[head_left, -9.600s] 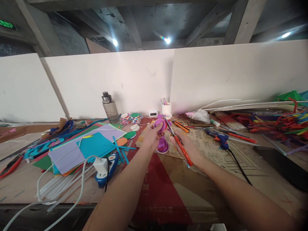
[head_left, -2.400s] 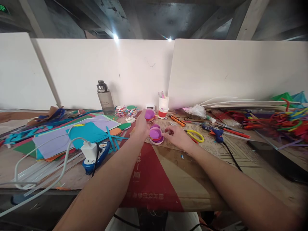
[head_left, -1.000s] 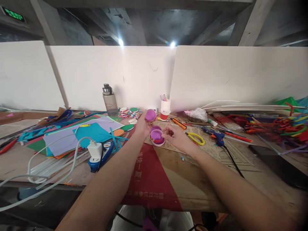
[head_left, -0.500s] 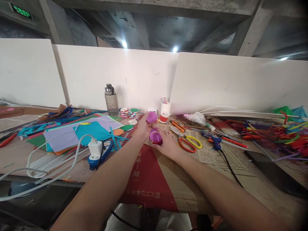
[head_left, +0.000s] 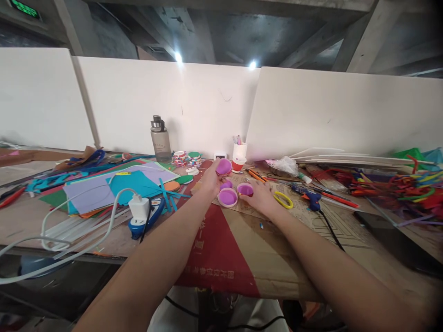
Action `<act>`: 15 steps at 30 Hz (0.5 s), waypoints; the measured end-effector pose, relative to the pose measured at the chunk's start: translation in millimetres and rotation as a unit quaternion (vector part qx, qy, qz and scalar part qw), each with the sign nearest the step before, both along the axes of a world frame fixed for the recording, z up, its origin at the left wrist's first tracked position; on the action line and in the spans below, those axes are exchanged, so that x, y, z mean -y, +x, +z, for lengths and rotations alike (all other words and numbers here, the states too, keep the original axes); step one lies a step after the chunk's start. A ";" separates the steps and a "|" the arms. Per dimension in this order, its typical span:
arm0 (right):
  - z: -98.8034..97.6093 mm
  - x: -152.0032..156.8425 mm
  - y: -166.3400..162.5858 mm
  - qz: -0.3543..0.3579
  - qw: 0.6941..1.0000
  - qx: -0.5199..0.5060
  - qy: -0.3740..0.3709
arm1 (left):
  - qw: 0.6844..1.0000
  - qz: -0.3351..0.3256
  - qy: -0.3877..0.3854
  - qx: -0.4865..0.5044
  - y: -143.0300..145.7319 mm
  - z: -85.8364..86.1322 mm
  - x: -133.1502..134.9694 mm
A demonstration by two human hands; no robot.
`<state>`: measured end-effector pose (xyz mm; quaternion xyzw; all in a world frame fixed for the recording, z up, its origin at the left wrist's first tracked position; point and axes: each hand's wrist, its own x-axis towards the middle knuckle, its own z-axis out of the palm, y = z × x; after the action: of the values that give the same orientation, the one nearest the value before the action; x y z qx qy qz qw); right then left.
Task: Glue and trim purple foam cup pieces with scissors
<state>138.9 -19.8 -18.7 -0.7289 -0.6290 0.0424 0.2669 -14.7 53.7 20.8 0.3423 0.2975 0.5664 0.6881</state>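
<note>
My left hand is raised a little above the table and closed around a purple-lined paper cup, its mouth turned toward me. My right hand grips a second purple cup just above the cardboard, lifted off to the right of the others. A white-rimmed purple cup stands on the cardboard between my hands, and another purple one sits just behind it.
Yellow-handled scissors lie right of my right hand, with a blue glue gun and its cord beyond. A red-and-white cup, pen cup and water bottle stand at the back. Coloured paper sheets and a white charger fill the left.
My right hand has taken one purple cup off the stack and drawn it to the right. My left hand still holds its cup up. The camera has tilted slightly.
</note>
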 end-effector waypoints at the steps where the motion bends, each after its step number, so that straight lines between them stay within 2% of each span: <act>1: -1.6 -0.6 -0.5 0.002 1.000 -0.003 -0.002 | 1.000 -0.003 -0.003 -0.002 1.2 0.3 1.2; 5: 0.9 -3.5 -0.5 0.015 0.999 -0.045 0.024 | 1.000 -0.027 0.009 0.010 4.2 3.5 5.6; 9: 14.3 -1.0 4.0 0.070 0.983 -0.128 0.110 | 0.996 -0.084 0.040 -0.010 6.4 2.4 8.4; 15: 21.2 7.1 -0.3 0.139 0.943 -0.257 0.157 | 0.977 -0.108 0.152 -0.101 12.5 -5.0 17.3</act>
<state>138.5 -26.9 2.5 -0.5472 -0.6327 0.1659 0.5222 -2.2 36.4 15.7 0.5285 0.2371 0.4903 0.6512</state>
